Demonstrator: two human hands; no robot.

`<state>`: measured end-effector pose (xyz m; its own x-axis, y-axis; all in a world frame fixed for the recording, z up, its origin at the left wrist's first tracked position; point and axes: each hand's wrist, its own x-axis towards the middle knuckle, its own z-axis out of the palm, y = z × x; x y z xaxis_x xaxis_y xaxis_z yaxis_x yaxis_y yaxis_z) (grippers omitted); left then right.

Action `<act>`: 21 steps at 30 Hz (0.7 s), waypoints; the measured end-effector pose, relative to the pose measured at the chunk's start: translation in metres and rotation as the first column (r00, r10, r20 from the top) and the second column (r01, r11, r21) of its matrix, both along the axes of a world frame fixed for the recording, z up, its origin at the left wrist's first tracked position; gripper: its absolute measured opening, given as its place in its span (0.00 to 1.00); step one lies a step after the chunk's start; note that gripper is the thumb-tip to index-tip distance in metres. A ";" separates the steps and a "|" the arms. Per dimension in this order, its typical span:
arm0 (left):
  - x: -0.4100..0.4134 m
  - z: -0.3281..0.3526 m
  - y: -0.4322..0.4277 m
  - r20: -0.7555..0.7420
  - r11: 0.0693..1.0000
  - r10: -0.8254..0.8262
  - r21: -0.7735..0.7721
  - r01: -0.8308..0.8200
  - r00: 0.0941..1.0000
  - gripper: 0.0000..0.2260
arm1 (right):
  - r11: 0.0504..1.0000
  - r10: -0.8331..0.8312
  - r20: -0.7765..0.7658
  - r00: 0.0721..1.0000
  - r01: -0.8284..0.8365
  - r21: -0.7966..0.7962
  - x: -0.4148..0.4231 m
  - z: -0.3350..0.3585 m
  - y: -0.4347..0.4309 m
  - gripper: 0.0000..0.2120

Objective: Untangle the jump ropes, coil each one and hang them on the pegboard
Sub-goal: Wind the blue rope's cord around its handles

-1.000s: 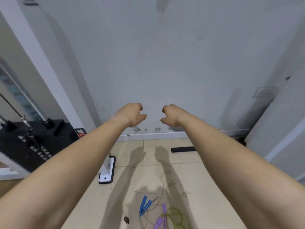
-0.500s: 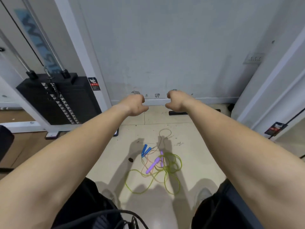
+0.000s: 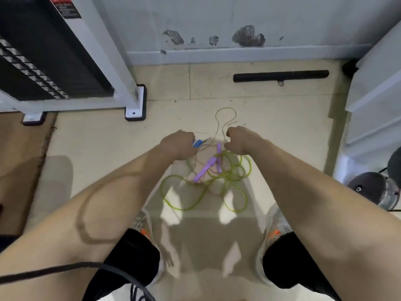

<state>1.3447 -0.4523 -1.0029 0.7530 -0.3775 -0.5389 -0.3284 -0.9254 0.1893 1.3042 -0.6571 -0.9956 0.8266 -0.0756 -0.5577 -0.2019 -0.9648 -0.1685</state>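
Two tangled jump ropes lie on the tiled floor between my feet. The green rope has purple handles. A pale rope loops toward the wall and ends in blue handles. My left hand hovers with curled fingers over the left side of the tangle, just beside the blue handles. Over the tangle's right side my right hand is curled too. Neither hand visibly holds anything. No pegboard is in view.
A black weight stack in a white frame stands at the left. A black bar lies by the wall's baseboard. White panels and a dark round object are at the right. A black cable crosses the lower left.
My view has tipped from the wall down to the floor. Both hands, curled throughout, have dropped from wall height to just over the tangled ropes.
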 end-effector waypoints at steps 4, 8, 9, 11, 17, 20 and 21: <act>-0.001 -0.068 -0.002 -0.128 0.999 0.045 0.015 -0.043 0.991 0.15 | 0.995 -0.020 -0.114 0.993 0.031 0.098 0.002 -0.064 0.007 0.17; -0.003 -0.131 -0.002 -0.200 0.999 0.048 0.022 -0.044 0.979 0.13 | 0.972 0.029 -0.176 0.984 0.013 0.233 -0.001 -0.115 0.012 0.10; -0.003 -0.145 -0.004 -0.206 0.998 0.068 0.010 -0.067 0.976 0.12 | 0.962 0.024 -0.182 0.983 0.027 0.272 -0.002 -0.123 0.013 0.14; -0.001 -0.166 -0.009 -0.138 0.990 0.131 -0.038 -0.137 0.982 0.11 | 0.938 -0.057 -0.192 0.980 0.119 0.326 -0.001 -0.147 0.013 0.10; 0.035 -0.210 -0.022 0.191 0.848 0.514 -0.260 -0.462 0.836 0.14 | 0.928 -0.200 -0.076 0.977 0.214 0.306 0.010 -0.193 0.019 0.07; 0.053 -0.226 -0.021 -0.062 0.740 0.634 -0.239 -0.628 0.771 0.22 | 0.894 -0.278 -0.034 0.960 0.272 0.356 0.011 -0.202 0.019 0.10; 0.055 -0.229 -0.021 -0.096 0.752 0.620 -0.208 -0.625 0.778 0.23 | 0.885 -0.299 -0.027 0.954 0.287 0.366 0.011 -0.204 0.018 0.11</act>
<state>1.3996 -0.4731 -1.2324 0.8530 0.0635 -0.5181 0.3120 -0.8578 0.4085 1.3153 -0.6393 -1.1997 0.8144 -0.1144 -0.5689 -0.4555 -0.7334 -0.5046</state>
